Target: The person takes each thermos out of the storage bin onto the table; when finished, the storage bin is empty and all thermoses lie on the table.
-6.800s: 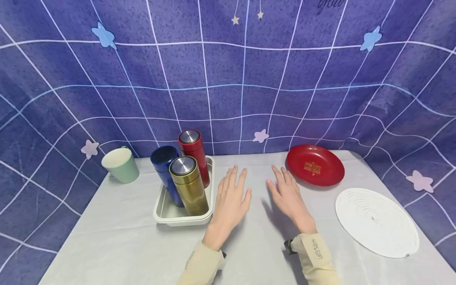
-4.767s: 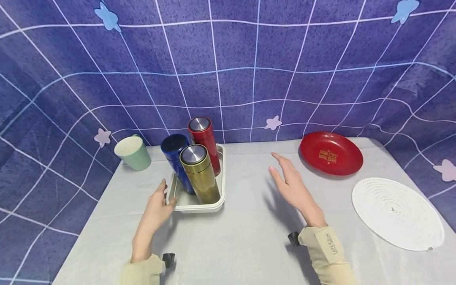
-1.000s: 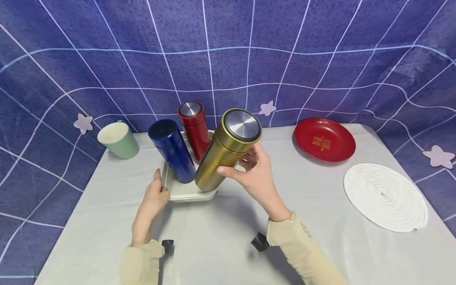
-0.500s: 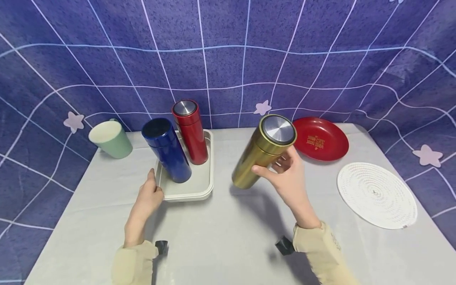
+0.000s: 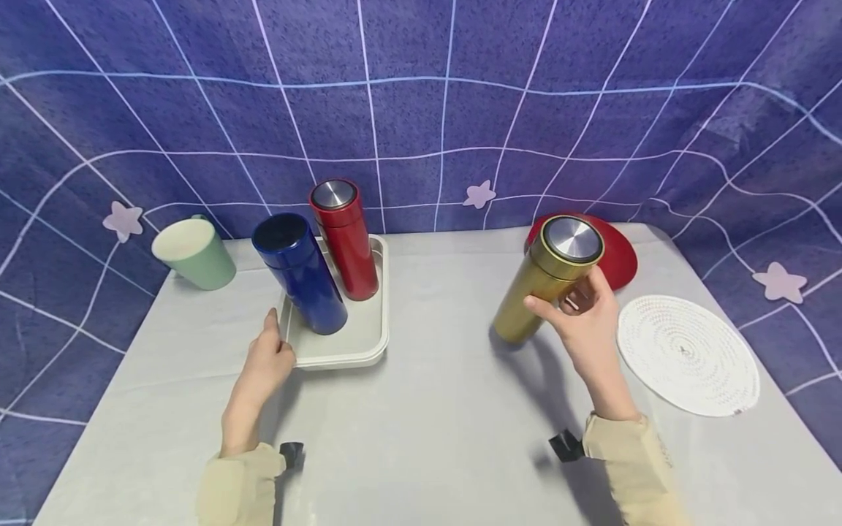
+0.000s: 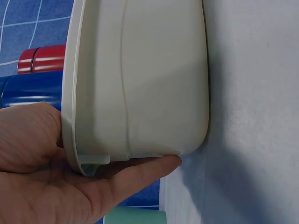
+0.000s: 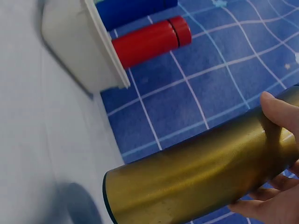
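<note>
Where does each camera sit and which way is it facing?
Head: worn on the head, facing forward and down at the table; left hand, right hand and sleeves show.
Left wrist: worn there, facing the tray; part of that hand shows.
Right wrist: worn there, facing the gold flask and backdrop; part of that hand shows.
Both wrist views share the tray, red flask and blue flask.

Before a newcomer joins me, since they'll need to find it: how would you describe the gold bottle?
On the pale cloth-covered table, find the tray. To its right, the right hand grips the gold bottle. Unlike the blue bottle and red bottle inside the tray, it is gold and held outside.
</note>
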`<action>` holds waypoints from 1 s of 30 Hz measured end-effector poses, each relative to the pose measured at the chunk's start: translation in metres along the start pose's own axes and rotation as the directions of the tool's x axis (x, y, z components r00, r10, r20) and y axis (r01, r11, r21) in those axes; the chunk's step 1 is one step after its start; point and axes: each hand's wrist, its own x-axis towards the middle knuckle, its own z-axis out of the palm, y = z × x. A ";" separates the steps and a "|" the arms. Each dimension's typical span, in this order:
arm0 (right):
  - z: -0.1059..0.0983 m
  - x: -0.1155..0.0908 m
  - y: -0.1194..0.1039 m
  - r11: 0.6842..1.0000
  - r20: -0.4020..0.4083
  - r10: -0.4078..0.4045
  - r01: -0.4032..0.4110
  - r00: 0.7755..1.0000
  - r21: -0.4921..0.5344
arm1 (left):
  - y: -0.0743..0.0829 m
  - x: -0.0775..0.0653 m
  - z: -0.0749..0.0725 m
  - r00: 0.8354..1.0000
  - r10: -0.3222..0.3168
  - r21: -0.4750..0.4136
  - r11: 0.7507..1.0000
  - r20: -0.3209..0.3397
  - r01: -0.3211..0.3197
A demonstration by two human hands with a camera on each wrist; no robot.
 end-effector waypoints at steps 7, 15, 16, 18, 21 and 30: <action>-0.012 0.003 0.012 0.996 -0.028 0.051 -0.053 0.998 -0.074 | 0.000 0.000 -0.001 1.000 -0.006 0.009 1.000 -0.006 0.006; -0.017 0.004 0.022 0.991 -0.049 0.098 -0.102 0.994 -0.085 | 0.001 0.000 0.000 1.000 -0.025 0.006 1.000 0.011 0.025; -0.017 0.004 0.023 0.990 -0.049 0.107 -0.111 0.993 -0.085 | 0.001 0.000 0.000 1.000 -0.026 0.006 1.000 0.011 0.026; -0.018 0.003 0.025 0.988 -0.049 0.119 -0.123 0.992 -0.090 | 0.001 0.000 0.001 1.000 -0.024 0.007 1.000 0.010 0.024; -0.019 0.003 0.027 0.987 -0.050 0.120 -0.125 0.991 -0.103 | 0.001 0.001 0.002 1.000 -0.024 0.006 1.000 0.009 0.024; -0.020 0.001 0.034 0.995 -0.005 0.069 -0.069 0.998 -0.066 | 0.001 0.001 0.002 0.999 -0.039 -0.005 0.999 0.017 0.039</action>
